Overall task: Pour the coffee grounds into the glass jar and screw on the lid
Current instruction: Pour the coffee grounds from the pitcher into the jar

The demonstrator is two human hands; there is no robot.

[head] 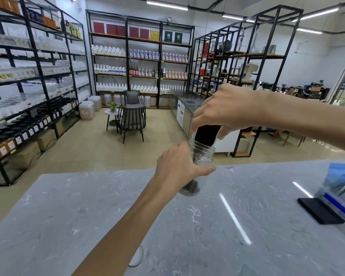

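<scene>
Here a grey marble counter (pixel 207 226) bears a clear glass jar (pixel 202 154), which stands upright near its far edge. The left hand (pixel 177 166) is wrapped around the jar's body. The right hand (pixel 227 108) grips a dark container (pixel 206 134), tilted mouth-down into the jar's opening. Dark coffee grounds (pixel 190 187) lie in the jar's bottom. A lid (pixel 136 257) rests flat near the counter's front edge, partly hidden by the left forearm.

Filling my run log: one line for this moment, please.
phase: pouring | left hand: holds glass jar | right hand: tips dark container into jar | lid: on counter
</scene>
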